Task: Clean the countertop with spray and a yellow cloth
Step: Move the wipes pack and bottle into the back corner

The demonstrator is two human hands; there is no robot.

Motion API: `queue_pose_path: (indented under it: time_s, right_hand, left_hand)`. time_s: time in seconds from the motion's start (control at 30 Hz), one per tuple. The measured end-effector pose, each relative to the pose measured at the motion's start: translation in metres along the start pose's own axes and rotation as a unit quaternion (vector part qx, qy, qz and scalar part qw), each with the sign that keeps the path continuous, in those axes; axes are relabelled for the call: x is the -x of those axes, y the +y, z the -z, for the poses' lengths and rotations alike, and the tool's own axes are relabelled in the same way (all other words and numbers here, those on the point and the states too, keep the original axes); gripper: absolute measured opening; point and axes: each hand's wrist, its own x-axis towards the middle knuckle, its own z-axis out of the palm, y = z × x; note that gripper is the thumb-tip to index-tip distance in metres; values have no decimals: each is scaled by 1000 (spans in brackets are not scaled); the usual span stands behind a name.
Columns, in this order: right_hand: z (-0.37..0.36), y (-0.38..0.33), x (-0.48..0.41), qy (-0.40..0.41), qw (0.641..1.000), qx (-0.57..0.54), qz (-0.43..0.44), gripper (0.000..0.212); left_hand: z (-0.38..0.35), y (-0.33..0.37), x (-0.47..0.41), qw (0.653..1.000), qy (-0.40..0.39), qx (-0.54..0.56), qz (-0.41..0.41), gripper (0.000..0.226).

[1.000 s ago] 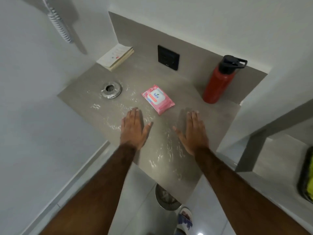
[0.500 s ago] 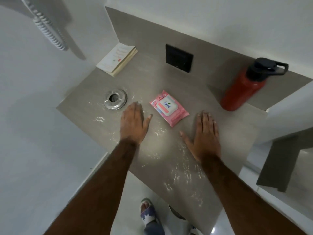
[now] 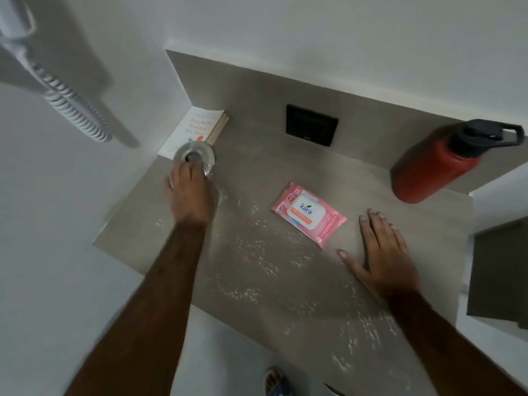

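**A:** Where does the cleaning stand?

**B:** The desk (image 3: 285, 281) is flecked with white droplets or residue from its front edge up past the middle, which suggests spray is already down. No wiping shows. No yellow cloth and no spray bottle are in view, so the wipe itself appears to be all that is left, and the cloth has yet to be fetched.

**A:** And the hands?

**B:** The left hand (image 3: 191, 195) reaches to the far left of the desk, fingers curled onto a round metal dish (image 3: 197, 155); motion blur hides whether it truly grips it. The right hand (image 3: 383, 252) lies flat and open on the surface, palm down, holding nothing, just beside a pink wipes packet (image 3: 308, 214).

**A:** Any containers?

**B:** The packet's flap lid is closed and its contents are hidden. A red bottle (image 3: 437, 167) with a black cap stands capped at the back right; what it holds cannot be told. The dish looks empty, though blurred. A book (image 3: 191, 130) lies in the back left corner, touching the dish's far side as seen here. These items likely need lifting before a full wipe.
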Motion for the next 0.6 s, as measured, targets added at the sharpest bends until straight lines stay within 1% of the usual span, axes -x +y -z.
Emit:
queue_pose_path:
  time_s: [0.07,0.2,0.33,0.47,0.53,0.6]
  right_hand:
    - [-2,0,-2,-2,1000,-1,0,99]
    - [-4,4,-2,4,1000,-11,4,95]
    - [-5,5,0,7,1000,-18,1,94]
    - [-6,5,0,0,1000,-12,-4,94]
    - [-7,5,0,-2,1000,-8,-5,95]
    - [-8,5,-1,-4,1000,-4,-6,95]
  left_hand:
    - [-3,-1,-48,1000,-16,10,17,53]
    - [-22,-7,-117,997,-67,-16,22,54]
    - [-48,-5,-155,995,-94,18,-14,49]
    - [-66,-1,-183,995,-92,43,-4,46]
    - [-71,-1,-189,995,-89,40,15,46]
    - [-70,0,-184,996,-75,39,44,51]
